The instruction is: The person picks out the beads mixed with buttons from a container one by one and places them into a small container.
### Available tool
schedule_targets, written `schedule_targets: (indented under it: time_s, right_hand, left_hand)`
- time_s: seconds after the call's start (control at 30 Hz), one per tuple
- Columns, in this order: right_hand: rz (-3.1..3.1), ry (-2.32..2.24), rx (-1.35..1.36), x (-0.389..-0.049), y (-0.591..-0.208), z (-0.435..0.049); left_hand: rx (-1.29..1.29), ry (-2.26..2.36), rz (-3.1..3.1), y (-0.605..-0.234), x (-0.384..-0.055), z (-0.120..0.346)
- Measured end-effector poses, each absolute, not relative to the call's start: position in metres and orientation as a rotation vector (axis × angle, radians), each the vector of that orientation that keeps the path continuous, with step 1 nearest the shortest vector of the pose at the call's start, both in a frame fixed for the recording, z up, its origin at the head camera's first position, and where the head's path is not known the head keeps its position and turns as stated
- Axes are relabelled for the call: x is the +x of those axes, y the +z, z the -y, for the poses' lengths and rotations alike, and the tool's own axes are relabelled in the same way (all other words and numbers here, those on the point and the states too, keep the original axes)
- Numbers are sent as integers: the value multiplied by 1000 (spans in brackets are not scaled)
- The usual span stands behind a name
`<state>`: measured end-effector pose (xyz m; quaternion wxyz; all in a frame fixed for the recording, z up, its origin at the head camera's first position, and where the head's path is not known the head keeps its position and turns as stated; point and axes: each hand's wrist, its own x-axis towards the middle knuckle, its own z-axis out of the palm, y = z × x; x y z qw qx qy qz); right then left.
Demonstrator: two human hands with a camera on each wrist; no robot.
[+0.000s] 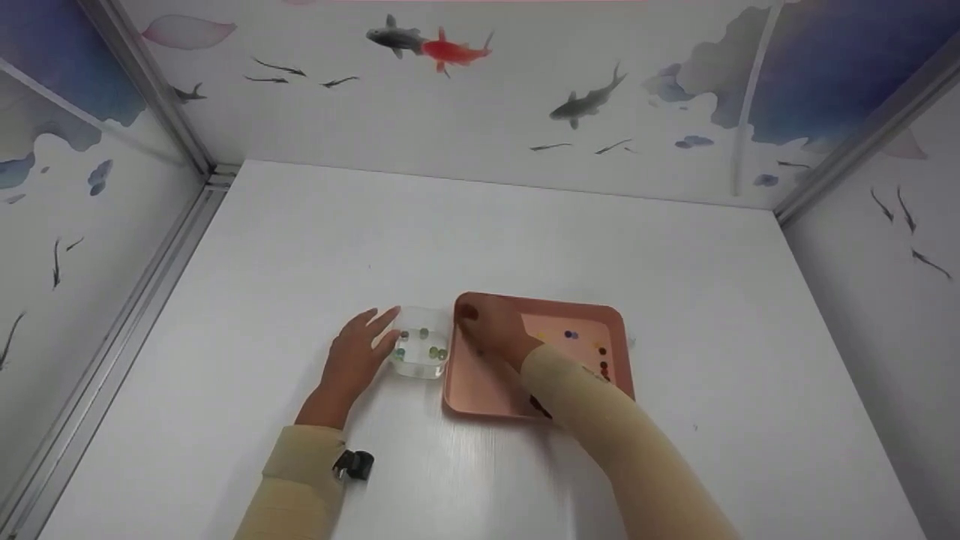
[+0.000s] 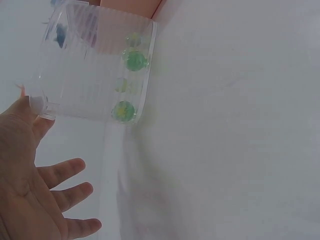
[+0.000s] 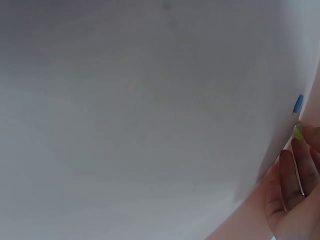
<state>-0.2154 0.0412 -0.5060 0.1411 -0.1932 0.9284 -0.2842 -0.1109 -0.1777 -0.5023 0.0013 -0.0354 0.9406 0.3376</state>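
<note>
A clear plastic box (image 1: 418,369) holding several green marbles (image 2: 135,61) stands left of a pink tray (image 1: 480,405). My left hand (image 1: 354,360) is at the box's left side, index finger and thumb touching it, the other fingers spread out straight. In the right wrist view, my right hand (image 3: 295,195) pinches a yellow-green marble (image 3: 298,132) between thumb and finger. The head view places this hand over the tray's far left corner, its fingers bent down, the marble hidden there.
Small dark blue balls (image 1: 570,334) and dark red ones (image 1: 604,366) lie toward the tray's right side. Several dark pieces (image 1: 538,406) show beside the right forearm. The white table (image 1: 225,315) is bounded by printed panels at the back and sides.
</note>
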Motion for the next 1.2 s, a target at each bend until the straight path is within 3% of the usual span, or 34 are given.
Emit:
schedule_targets:
  time_s: [0.63, 1.2]
  right_hand:
    - [-2658, -768, -604, -214, -484, -47]
    - [-2594, -984, -418, -219, -474, -57]
  left_hand:
    - [-125, 1057, -2936, -501, -111, 177]
    - [-95, 1069, -2931, -501, -111, 179]
